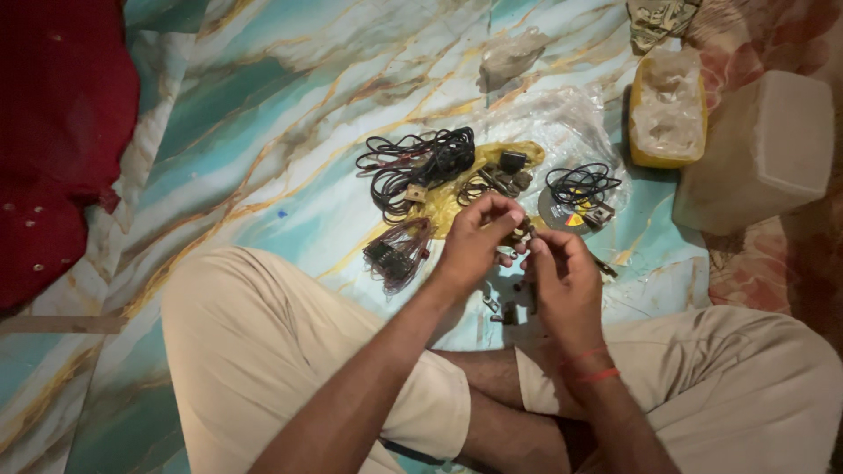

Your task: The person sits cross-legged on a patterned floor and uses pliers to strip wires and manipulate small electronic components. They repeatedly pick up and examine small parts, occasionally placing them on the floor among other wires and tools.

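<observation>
head view: person sits cross-legged on the marbled floor (263, 132).
left hand (474, 241): fingers pinched on the small metal part (522, 232).
right hand (566, 281): fingertips closed on the same part from its right; both equally near.
part axis: too small to tell.
black wire bundles (421, 162): two.
red-wired boards (397, 250): one cluster, left of the left hand.
loose bits (502, 309): several, uncounted, below the hands.

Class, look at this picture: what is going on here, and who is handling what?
A person sits cross-legged on a marbled floor. The left hand and right hand together hold a small dark part. In front lie a black cable bundle, a smaller cable coil, a yellow bag with small parts, and a yellow tub.
</observation>
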